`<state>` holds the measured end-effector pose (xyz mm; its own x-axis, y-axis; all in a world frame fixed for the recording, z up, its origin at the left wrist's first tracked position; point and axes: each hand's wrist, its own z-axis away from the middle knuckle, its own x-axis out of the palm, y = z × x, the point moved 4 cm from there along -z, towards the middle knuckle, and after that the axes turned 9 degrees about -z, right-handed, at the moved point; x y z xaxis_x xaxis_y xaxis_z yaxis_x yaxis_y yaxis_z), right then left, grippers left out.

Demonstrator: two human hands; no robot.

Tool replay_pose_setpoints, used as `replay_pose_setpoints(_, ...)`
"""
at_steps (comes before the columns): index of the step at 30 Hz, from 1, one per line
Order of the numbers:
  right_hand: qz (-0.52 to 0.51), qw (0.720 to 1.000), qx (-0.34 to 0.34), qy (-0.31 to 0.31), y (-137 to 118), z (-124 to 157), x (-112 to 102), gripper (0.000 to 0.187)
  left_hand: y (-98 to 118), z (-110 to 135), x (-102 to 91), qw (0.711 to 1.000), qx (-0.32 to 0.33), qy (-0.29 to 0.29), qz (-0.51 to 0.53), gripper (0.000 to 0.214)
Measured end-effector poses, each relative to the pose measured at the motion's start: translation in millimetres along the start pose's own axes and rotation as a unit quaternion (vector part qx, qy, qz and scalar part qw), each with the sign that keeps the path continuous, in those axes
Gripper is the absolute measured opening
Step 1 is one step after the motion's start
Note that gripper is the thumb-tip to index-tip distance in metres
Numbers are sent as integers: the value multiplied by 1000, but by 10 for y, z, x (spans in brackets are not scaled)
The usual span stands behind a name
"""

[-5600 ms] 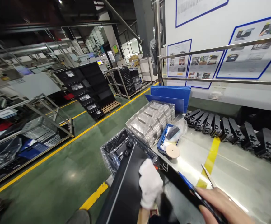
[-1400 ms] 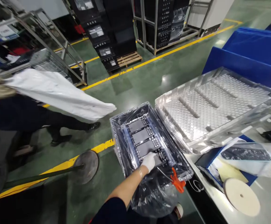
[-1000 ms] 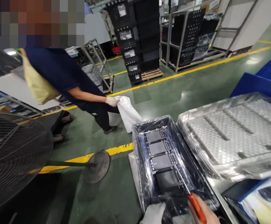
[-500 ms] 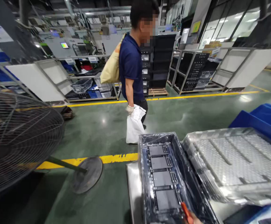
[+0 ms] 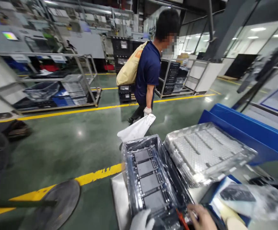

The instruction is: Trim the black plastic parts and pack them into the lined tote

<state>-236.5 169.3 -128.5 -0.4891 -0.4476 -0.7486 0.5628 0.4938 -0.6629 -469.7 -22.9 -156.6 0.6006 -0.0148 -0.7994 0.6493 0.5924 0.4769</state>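
Observation:
My left hand (image 5: pixel 141 221), in a white glove, rests at the near end of a black bin (image 5: pixel 129 179) lined with clear plastic. Only part of it shows above the frame's bottom edge. The bin holds a row of several flat dark parts (image 5: pixel 150 179) with connector strips along their sides. My bare right hand (image 5: pixel 201 218) is closed on a tool with an orange handle (image 5: pixel 181 220) at the bin's near right corner.
A stack of clear plastic trays (image 5: pixel 206 151) sits right of the bin, with a blue bin (image 5: pixel 246 134) behind it. Another person (image 5: pixel 148 73) walks across the green floor carrying a white bag (image 5: pixel 137 127). A fan's round base (image 5: pixel 57 204) stands at lower left.
The view has swung right and slightly down. The other person has walked right and lifted the white bag. My gloved left hand is back in view at the bin's near end.

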Motion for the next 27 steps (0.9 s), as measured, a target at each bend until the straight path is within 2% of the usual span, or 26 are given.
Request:
replay_pose_setpoints(2,15,999,17,28,61,-362,-327,46,-1,-96,107,1000,6,14,10,41)
replay_pose_setpoints(4,32,998,48,26,131,-720,-566,40,93,-217,115,998,29,50,33,45)
replay_pose_setpoints(6,41,996,76,-6,188,-998,-662,34,300,-331,40,991,73,92,66,47)
replay_pose_setpoints(8,47,992,104,-45,235,-1157,-650,34,585,-411,-58,982,128,112,87,46)
replay_pose_setpoints(12,70,982,150,-92,300,-1216,-574,37,1137,-486,-138,972,184,97,109,46)
replay_pose_setpoints(17,101,974,163,-121,290,-1219,-591,37,1639,-608,-7,969,219,53,105,50)
replay_pose_setpoints(23,140,965,180,-129,290,-1306,-580,30,2049,-915,51,950,279,110,83,48)
replay_pose_setpoints(27,172,961,180,-122,252,-1340,-552,27,2244,-1106,106,942,316,110,7,54)
